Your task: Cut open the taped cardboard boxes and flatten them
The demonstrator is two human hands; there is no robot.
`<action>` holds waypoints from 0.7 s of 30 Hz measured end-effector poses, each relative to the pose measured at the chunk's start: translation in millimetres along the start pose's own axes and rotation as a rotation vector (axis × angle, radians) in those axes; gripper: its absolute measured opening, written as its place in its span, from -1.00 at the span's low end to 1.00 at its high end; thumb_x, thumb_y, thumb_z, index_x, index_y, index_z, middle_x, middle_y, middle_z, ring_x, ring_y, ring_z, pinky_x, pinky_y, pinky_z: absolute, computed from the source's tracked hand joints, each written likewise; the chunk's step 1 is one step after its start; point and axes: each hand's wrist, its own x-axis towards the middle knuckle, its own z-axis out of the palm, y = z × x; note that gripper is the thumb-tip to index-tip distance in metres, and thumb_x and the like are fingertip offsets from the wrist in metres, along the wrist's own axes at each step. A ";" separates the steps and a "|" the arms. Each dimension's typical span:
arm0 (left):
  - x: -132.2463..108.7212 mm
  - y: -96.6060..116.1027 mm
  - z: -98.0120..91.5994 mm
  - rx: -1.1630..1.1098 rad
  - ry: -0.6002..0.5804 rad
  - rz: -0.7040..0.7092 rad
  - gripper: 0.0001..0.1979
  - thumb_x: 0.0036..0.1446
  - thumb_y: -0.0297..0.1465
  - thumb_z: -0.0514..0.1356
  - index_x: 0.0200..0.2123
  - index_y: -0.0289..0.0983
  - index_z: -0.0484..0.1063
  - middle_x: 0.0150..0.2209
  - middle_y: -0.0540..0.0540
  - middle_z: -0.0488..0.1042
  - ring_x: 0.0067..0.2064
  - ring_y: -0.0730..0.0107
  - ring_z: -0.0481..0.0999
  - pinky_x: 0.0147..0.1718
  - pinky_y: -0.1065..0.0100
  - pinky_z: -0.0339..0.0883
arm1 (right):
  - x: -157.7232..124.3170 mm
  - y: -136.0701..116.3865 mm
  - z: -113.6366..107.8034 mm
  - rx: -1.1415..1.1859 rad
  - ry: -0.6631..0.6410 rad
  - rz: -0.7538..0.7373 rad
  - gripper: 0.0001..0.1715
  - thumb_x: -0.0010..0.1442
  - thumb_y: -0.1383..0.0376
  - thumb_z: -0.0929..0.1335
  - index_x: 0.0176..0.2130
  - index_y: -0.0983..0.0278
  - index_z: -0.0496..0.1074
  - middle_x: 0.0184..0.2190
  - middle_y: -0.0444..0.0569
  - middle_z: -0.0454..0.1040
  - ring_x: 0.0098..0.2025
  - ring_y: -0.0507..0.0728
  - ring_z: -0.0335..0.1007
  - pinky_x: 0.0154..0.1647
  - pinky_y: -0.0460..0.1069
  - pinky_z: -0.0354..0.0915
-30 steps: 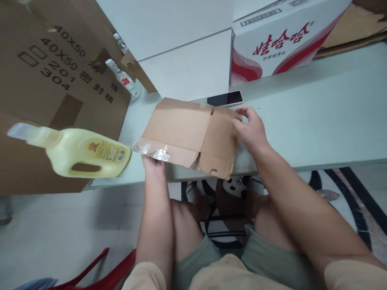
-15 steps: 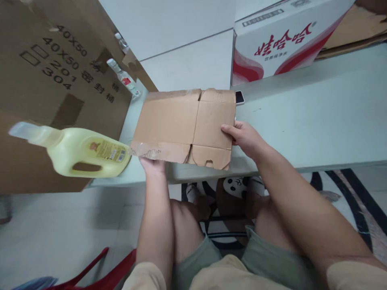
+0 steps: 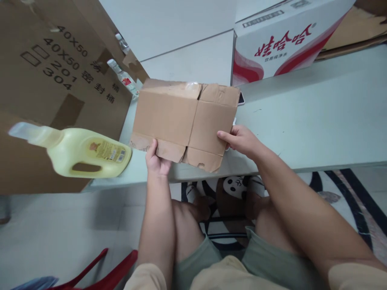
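Note:
A flattened brown cardboard piece (image 3: 169, 117) with creases and flaps is held above the pale table, slightly tilted. My left hand (image 3: 157, 161) grips its lower edge, thumb on top and the other fingers hidden beneath. My right hand (image 3: 238, 139) holds its right edge, with the thumb on the upper face and the fingers underneath. Behind the cardboard's upper right corner a phone (image 3: 241, 99) shows in part. A small white thing peeks out beside my right hand, too hidden to name.
A yellow jug (image 3: 90, 153) stands at the table's left edge, near a large brown carton (image 3: 66, 108). Behind it is a small clear bottle (image 3: 123, 78). A white and red box (image 3: 278, 48) stands at the back of the pale table (image 3: 317, 117).
The cardboard has tilted and turned slightly, its far edge higher in view. My left thumb now shows on top of its near flap. My right hand has shifted slightly left and down.

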 end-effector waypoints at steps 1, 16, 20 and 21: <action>0.7 -2.3 -1.9 0.001 0.024 -0.007 -0.78 0.25 -0.39 0.17 -0.10 -0.32 0.54 -0.15 -0.18 0.66 0.02 0.20 0.63 0.18 0.16 0.40 | -0.1 0.3 -0.3 0.011 -0.023 -0.011 -0.45 0.01 -0.13 0.41 -0.58 0.29 0.37 -0.68 -0.16 0.27 -0.59 -0.03 0.14 -0.54 -0.06 0.08; 23.6 -18.2 1.0 -0.065 -0.005 0.014 -0.81 0.20 -0.32 0.21 -0.19 -0.27 0.55 -0.20 -0.12 0.66 -0.03 0.25 0.63 0.10 0.24 0.44 | 5.4 4.4 6.7 0.218 -0.146 0.106 -0.49 -0.10 -0.06 0.52 -0.50 0.29 0.38 -0.62 -0.16 0.31 -0.62 -0.06 0.13 -0.62 -0.09 0.08; 15.3 -10.2 5.2 -0.098 -0.175 0.110 -0.61 0.10 -0.07 0.27 -0.12 -0.21 0.55 -0.10 -0.13 0.64 0.11 0.15 0.56 0.13 0.23 0.39 | 4.4 2.4 6.2 0.497 -0.135 0.129 -0.50 -0.18 -0.01 0.57 -0.48 0.26 0.39 -0.64 -0.20 0.28 -0.65 -0.06 0.10 -0.69 -0.11 0.03; 13.6 -7.7 5.3 -0.096 -0.194 0.112 -0.54 0.09 0.01 0.24 -0.10 -0.19 0.54 -0.10 -0.13 0.63 0.10 0.15 0.56 0.12 0.22 0.40 | 4.2 2.2 5.4 0.532 -0.099 0.119 -0.52 -0.17 0.01 0.57 -0.49 0.25 0.38 -0.67 -0.22 0.25 -0.65 -0.07 0.09 -0.70 -0.12 0.01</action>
